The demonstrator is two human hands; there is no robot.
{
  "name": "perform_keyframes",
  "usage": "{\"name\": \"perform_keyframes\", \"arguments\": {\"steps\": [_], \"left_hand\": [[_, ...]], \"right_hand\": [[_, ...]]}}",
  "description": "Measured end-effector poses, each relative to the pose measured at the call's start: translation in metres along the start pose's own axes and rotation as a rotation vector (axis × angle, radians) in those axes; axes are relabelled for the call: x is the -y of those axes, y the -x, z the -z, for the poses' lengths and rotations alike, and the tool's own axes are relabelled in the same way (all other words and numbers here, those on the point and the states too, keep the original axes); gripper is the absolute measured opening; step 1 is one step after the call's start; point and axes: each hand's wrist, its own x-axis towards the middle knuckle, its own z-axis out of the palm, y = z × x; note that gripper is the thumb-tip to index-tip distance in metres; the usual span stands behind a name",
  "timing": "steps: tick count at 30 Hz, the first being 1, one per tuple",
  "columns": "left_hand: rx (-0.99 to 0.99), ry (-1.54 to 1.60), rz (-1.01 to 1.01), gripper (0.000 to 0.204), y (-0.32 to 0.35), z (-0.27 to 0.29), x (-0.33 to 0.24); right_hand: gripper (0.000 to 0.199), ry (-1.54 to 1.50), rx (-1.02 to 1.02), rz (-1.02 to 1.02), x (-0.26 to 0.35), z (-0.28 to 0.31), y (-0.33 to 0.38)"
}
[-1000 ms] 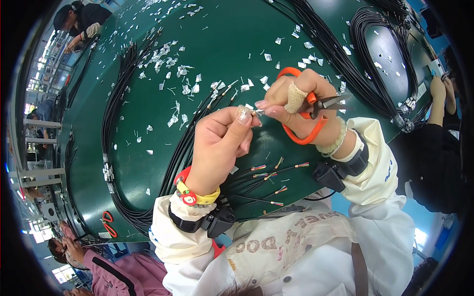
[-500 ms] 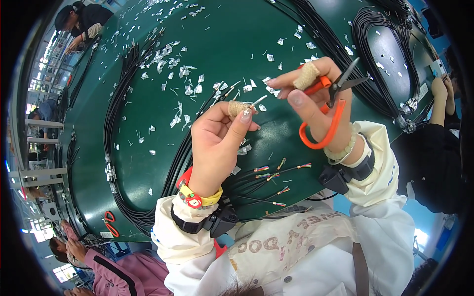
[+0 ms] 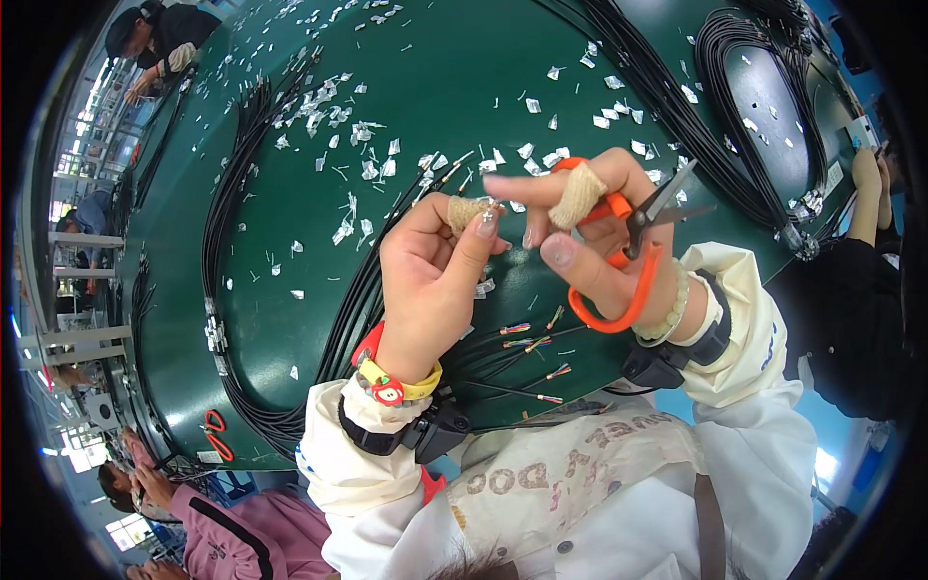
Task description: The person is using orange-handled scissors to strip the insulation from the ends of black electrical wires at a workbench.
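My left hand [image 3: 435, 275] is raised over the green table [image 3: 454, 58], pinching a thin wire end [image 3: 488, 217] between taped thumb and fingers. My right hand [image 3: 594, 242] hangs orange-handled scissors [image 3: 633, 246] from its fingers, blades pointing right, while its taped forefinger and thumb reach toward the same wire end. Below the hands, black cables [image 3: 358, 319] fan out into stripped ends with coloured cores [image 3: 532, 338] lying on the table.
White scraps [image 3: 362, 169] litter the table. Long black cable bundles [image 3: 232, 222] run along its left and far right [image 3: 764, 155]. Another pair of orange scissors [image 3: 217, 435] lies at the lower left edge. Other people work at the top left, bottom left and right.
My right hand has swung the scissors up and off to the right, away from the wire end. Both hands have lifted slightly and drawn together around the wire tip.
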Motion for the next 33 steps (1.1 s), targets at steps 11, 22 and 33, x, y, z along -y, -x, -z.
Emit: {"name": "perform_keyframes", "arguments": {"steps": [11, 22, 33], "left_hand": [[-0.082, -0.029, -0.023, 0.014, -0.003, -0.003, -0.003], [-0.046, -0.07, -0.159, 0.01, -0.002, -0.002, 0.001], [-0.13, -0.969, -0.741, 0.017, -0.005, 0.005, 0.007]], "right_hand": [[0.051, 0.926, 0.279, -0.246, 0.015, 0.022, -0.014], [0.065, 1.124, 0.332, -0.322, 0.004, 0.01, -0.005], [0.056, 0.867, 0.443, -0.454, 0.014, 0.008, -0.011]]}}
